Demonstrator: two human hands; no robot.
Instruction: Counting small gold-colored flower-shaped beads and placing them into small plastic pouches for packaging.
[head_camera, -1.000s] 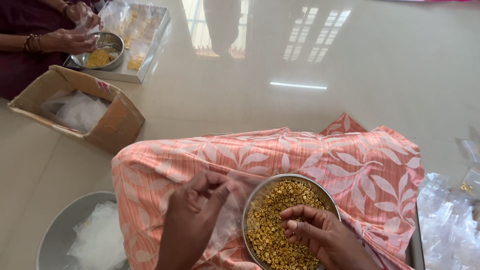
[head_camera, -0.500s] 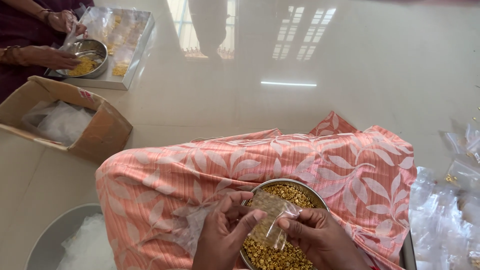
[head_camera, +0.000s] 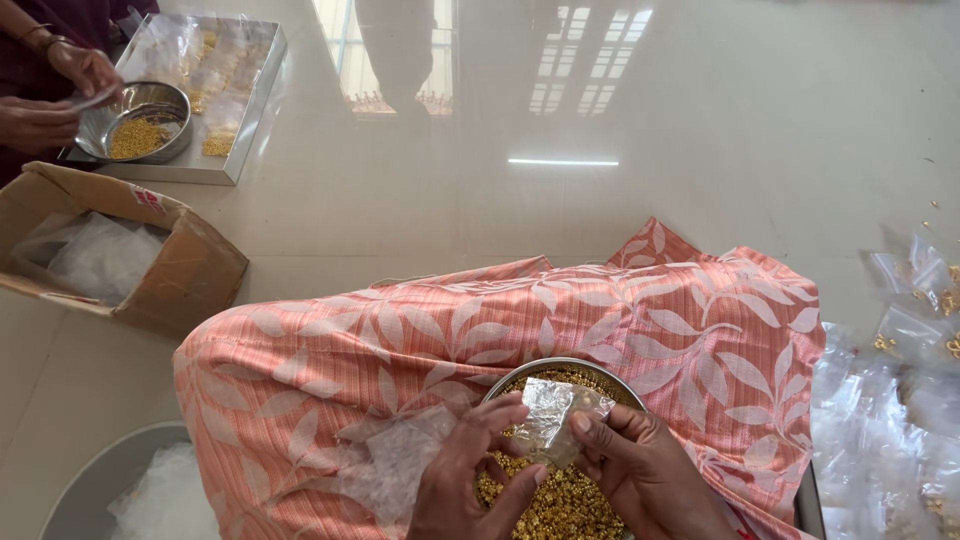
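A round steel bowl (head_camera: 596, 369) full of small golden pieces rests on my lap, which is covered in peach cloth with a white leaf print (head_camera: 420, 330). Above the bowl both hands pinch one small clear plastic pouch (head_camera: 556, 412). My left hand (head_camera: 472, 478) holds its left edge with fingers and thumb. My right hand (head_camera: 640, 465) grips its right side. A few more empty clear pouches (head_camera: 392, 460) lie on the cloth by my left wrist.
A cardboard box (head_camera: 160, 262) with clear bags sits at left. Another person's hands (head_camera: 60, 92) work over a steel bowl (head_camera: 140, 124) on a tray (head_camera: 232, 120). A grey tub (head_camera: 92, 478) of bags is lower left; filled pouches (head_camera: 915, 330) lie right.
One second ago my left hand lay on the cloth and my right in the golden pieces. Both hands then came together over the bowl, holding the clear pouch.
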